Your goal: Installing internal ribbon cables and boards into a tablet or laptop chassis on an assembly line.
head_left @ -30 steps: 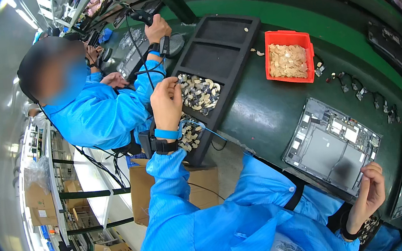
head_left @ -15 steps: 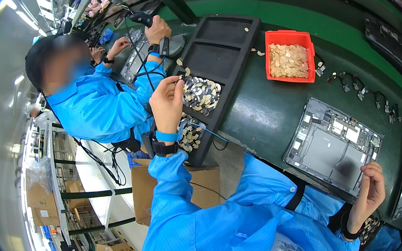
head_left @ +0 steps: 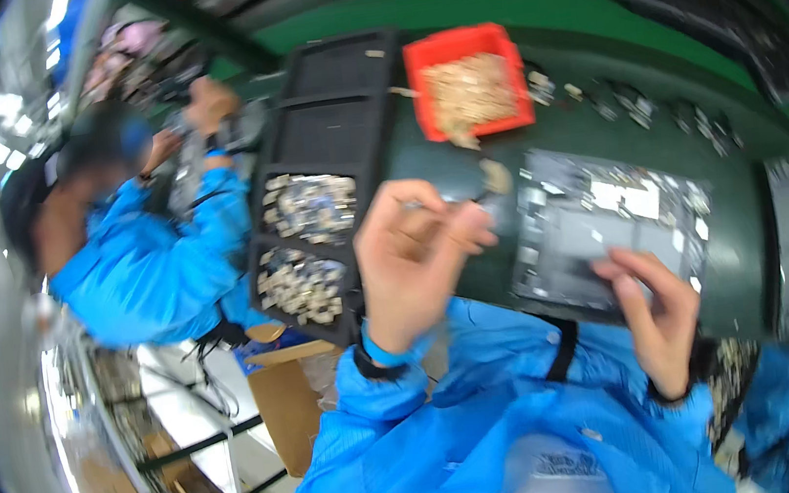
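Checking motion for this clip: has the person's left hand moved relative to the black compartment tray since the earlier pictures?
Yes. The left hand has moved right, off the black compartment tray, toward the grey flat panel.

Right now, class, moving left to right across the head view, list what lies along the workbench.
Co-worker's blue sleeve → black compartment tray → left hand → red bin of small parts → grey device chassis → right hand.

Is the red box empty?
No, the red box on the green table is full of small tan pieces piled inside it.
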A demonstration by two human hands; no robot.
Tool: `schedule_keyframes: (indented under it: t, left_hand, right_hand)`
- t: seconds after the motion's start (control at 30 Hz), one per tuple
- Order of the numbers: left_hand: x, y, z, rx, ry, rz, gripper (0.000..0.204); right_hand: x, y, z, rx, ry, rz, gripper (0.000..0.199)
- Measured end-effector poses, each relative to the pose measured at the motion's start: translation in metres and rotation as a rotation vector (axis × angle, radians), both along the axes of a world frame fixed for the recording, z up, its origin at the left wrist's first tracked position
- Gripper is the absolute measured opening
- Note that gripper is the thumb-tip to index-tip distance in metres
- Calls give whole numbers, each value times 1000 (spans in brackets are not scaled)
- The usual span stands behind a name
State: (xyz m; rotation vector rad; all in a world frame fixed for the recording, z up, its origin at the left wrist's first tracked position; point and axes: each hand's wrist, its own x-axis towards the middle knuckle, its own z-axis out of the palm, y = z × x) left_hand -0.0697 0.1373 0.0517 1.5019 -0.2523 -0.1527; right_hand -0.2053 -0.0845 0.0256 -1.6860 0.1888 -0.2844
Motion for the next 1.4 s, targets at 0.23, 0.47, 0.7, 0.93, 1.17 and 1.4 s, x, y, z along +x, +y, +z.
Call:
schedule_keyframes:
  t: [0.23,0.47,0.7,0.93,1.17,1.4]
  left_hand:
    - [-44,-83,-47,-225,126,-397,23]
    - [-45,-85,-36,-85,176,-561,23]
    - [-30,-81,-23,224,-531,-219,28]
    - [-21,-77,-37,95,-450,-308,26]
    - [-4,-69,-28,205,-869,-263,17]
    - [73,-56,-3,472,-633,83,16]
  right_hand:
    - [7,3,-15,200,-94,-66,31]
    - [-2,1,-22,273,-142,-197,33]
    - [-1,-4,-23,40,-118,-185,33]
    - [5,-7,-15,69,-161,-3,34]
    - [10,-12,-14,19,-197,105,31]
    - [23,-8,-8,283,21,-116,29]
